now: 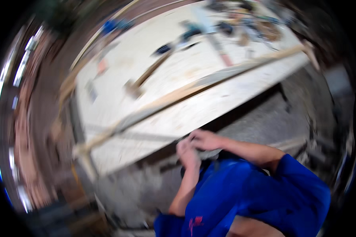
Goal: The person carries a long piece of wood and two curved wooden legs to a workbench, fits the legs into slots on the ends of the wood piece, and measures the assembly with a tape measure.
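Note:
My left hand [188, 153] and my right hand [205, 140] meet in front of my body, just off the near edge of a pale work table [178, 122]. The fingers of both are bent and closed together at the tips. Whatever lies between them is too small and blurred to make out. Beyond the hands, a long wooden strip [178, 94] runs across the table top. Farther back lies a hammer-like tool [149, 74] with a wooden handle, its head toward the near left.
A teal tool [192, 29], perhaps a drill, lies toward the back of the table. Several mixed tools and small items [249, 27] crowd the far right corner. An orange-tipped item [102, 66] sits at the left. Stacked boards [29, 118] line the left side. Motion blur smears much of the scene.

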{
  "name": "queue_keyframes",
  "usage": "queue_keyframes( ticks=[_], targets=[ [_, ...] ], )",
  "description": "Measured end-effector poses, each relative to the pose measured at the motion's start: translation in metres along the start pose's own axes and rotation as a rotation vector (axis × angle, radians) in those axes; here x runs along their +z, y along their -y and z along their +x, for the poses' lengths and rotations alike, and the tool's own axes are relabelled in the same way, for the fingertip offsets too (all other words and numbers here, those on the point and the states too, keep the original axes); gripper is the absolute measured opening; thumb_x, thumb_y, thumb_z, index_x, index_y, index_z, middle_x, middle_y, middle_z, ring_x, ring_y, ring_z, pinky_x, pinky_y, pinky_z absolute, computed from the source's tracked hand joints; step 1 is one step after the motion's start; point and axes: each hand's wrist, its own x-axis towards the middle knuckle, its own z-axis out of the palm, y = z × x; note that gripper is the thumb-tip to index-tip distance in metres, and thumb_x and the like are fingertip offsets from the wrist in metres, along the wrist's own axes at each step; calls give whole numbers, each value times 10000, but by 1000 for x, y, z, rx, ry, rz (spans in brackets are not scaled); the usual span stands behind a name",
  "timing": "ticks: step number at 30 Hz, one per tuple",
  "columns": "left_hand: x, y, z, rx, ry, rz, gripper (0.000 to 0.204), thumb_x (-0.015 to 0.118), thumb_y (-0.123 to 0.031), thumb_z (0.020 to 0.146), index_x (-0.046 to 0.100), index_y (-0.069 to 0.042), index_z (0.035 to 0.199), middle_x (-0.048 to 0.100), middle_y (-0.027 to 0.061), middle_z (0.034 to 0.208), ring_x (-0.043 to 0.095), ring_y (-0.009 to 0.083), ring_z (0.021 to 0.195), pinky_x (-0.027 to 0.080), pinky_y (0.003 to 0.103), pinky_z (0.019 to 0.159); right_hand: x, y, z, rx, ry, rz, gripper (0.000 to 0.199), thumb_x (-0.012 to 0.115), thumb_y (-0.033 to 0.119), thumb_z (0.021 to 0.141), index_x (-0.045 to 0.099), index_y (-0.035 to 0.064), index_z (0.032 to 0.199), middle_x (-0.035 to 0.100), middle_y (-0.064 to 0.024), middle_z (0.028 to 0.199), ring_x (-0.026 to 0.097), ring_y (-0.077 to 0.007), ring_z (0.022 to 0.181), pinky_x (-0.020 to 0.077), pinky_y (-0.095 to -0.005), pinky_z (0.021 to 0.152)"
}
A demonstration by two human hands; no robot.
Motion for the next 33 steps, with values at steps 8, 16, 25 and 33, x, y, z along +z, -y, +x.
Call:
queue_keyframes(
  ticks=[8, 16, 25, 33],
  targets=[
    [65, 49, -29, -202, -148, -334, 150, 473, -162, 1007, 521, -53, 916, 545, 63, 834, 523, 181, 743, 475, 316, 663, -230, -167, -185, -94, -236, -486, 315, 585, 231, 781, 709, 65, 1018, 702, -185, 983, 667, -369, 945, 529, -450, 810],
    [-3, 81, 52, -250, -182, -313, 266, 432, -193, 1034, 619, -19, 958, 642, 87, 869, 623, 210, 764, 538, 314, 654, -431, -203, -283, 81, -258, -612, 334, 612, 369, 908, 717, 56, 957, 694, -173, 976, 657, -366, 942, 524, -457, 815],
    [236, 127, 32, -141, -497, -307, 241, 440, -167, 996, 563, -34, 1155, 650, 152, 1160, 664, 299, 971, 530, 417, 766, -553, -307, -242, 32, -281, -658, 286, 635, 262, 879, 645, 10, 744, 618, -219, 735, 606, -386, 707, 478, -449, 670],
    [384, 208, -9, -278, -536, -411, 134, 445, -71, 977, 523, -1, 1061, 645, 196, 1072, 647, 256, 789, 509, 331, 545, -588, -293, -173, 183, -21, -531, 321, 606, 293, 920, 649, -4, 807, 610, -187, 681, 574, -270, 614, 482, -393, 648]
  ],
)
